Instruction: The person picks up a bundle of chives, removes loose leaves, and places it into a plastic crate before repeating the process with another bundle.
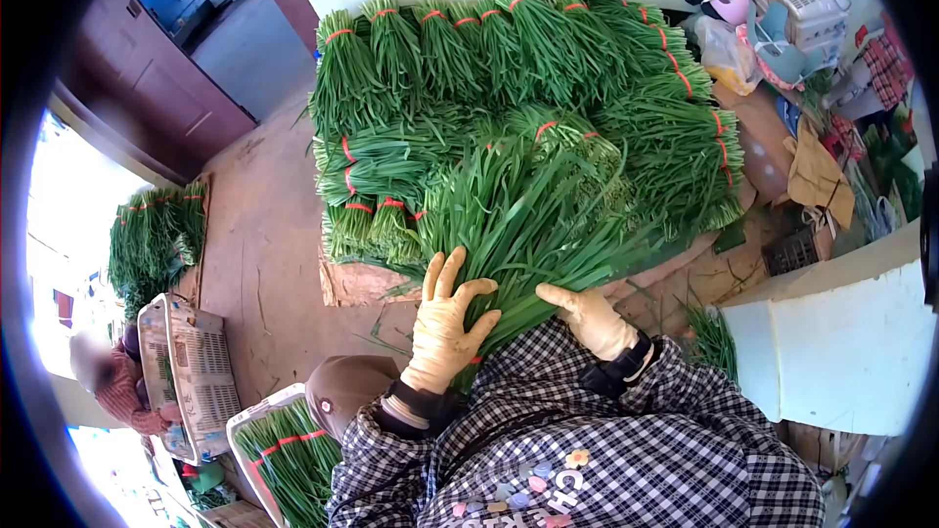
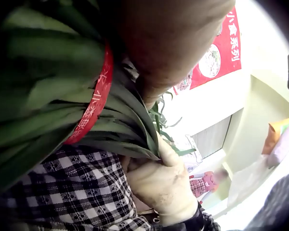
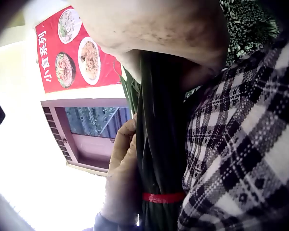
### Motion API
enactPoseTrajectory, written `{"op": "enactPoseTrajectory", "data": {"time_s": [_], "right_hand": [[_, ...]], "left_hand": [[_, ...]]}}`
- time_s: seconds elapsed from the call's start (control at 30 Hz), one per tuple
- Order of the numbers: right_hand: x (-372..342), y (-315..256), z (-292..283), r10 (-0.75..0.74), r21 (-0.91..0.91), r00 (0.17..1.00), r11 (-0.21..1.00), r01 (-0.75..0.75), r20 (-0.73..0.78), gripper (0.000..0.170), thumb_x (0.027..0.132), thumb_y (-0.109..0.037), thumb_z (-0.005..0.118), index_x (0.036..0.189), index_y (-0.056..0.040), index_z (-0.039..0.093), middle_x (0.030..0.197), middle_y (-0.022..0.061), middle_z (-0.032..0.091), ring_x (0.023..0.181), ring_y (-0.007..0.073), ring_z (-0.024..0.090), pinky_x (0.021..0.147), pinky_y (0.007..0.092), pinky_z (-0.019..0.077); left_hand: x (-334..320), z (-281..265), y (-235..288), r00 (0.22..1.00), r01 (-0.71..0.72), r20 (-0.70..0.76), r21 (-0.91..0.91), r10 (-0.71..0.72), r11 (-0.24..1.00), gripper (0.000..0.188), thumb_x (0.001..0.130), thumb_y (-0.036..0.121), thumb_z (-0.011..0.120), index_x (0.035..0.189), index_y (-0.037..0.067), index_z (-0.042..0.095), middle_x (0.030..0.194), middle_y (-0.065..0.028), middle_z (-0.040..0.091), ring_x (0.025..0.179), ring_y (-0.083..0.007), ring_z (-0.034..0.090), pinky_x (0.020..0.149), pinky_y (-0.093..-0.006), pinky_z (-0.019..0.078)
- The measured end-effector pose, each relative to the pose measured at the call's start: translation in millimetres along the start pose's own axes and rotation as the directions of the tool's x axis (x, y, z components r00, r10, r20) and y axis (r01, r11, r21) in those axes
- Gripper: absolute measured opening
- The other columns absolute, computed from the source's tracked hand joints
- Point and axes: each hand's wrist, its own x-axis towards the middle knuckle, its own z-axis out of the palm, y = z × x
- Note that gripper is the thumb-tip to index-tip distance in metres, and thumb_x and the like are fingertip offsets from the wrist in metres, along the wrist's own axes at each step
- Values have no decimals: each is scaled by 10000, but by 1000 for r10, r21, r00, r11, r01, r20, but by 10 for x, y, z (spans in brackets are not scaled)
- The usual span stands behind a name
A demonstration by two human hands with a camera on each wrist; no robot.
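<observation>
A large bunch of long flat green leaves, like garlic chives [image 1: 514, 225], fans out in front of the person's chest. My gloved left hand [image 1: 445, 328] lies along its left side, fingers extended and spread against the leaves, thumb apart. On the other side my gloved right hand [image 1: 592, 323] holds the bunch, its thumb across the leaves and its fingers hidden beneath. A red printed band [image 2: 97, 98] wraps the bunch in the left wrist view. The right wrist view shows the same band [image 3: 164, 198] low on the bunch, near the checked garment.
Behind the bunch, many red-banded bundles [image 1: 528, 44] are stacked on a low board [image 1: 342, 286]. A crate [image 1: 245, 420] of bundles stands at lower left, with a person [image 1: 132, 391] by another crate [image 1: 201, 372] beyond. A white cabinet [image 1: 851, 342] stands at right.
</observation>
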Motion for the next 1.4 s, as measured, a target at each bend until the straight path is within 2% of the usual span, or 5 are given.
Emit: {"op": "enactPoseTrajectory", "data": {"time_s": [0.27, 0.37, 0.53, 1.07, 1.4], "right_hand": [[-296, -814, -450, 391, -624, 834, 778, -74, 389, 556, 1006, -518, 662, 1298, -46, 688, 1231, 149, 743, 1128, 230, 710, 970, 354, 569], [-454, -1435, -132, -113, -648, 959, 716, 259, 259, 230, 1016, -242, 697, 1210, -126, 736, 1058, 46, 787, 906, 167, 743, 835, 313, 604], [192, -1200, -131, -600, -848, 769, 271, 456, 222, 288, 920, -122, 753, 1200, -101, 690, 1005, 76, 755, 764, 170, 726, 679, 314, 587], [358, -835, 76, -376, -844, 914, 430, 320, 154, 132, 908, -109, 742, 1039, -128, 733, 945, 76, 743, 805, 242, 722, 723, 335, 580], [320, -991, 241, 69, -104, 987, 993, -54, 144, 46, 922, -52, 683, 953, -69, 713, 891, -12, 677, 715, 62, 550, 656, 215, 445]], "left_hand": [[25, 38, 15, 999, 38, -7, 23, -38, 999, 501, 757, 219, 896, 1211, 194, 684, 1639, -180, 385, 1504, -473, 329, 1159, -509, 428], [21, 44, 43, 999, 39, 13, 32, -39, 999, 519, 748, 225, 903, 1214, 199, 676, 1643, -166, 382, 1506, -467, 327, 1160, -514, 429], [45, 59, 85, 999, 42, 24, 26, -43, 999, 515, 746, 195, 913, 1202, 165, 677, 1656, -166, 354, 1527, -464, 286, 1187, -528, 394], [51, 32, 160, 997, 69, 18, 59, -70, 996, 501, 755, 199, 897, 1206, 175, 678, 1640, -171, 383, 1522, -462, 304, 1181, -509, 402], [22, 56, 126, 998, 55, 18, 86, -57, 995, 512, 802, 279, 854, 1265, 223, 645, 1663, -113, 344, 1540, -412, 285, 1130, -576, 411]]}}
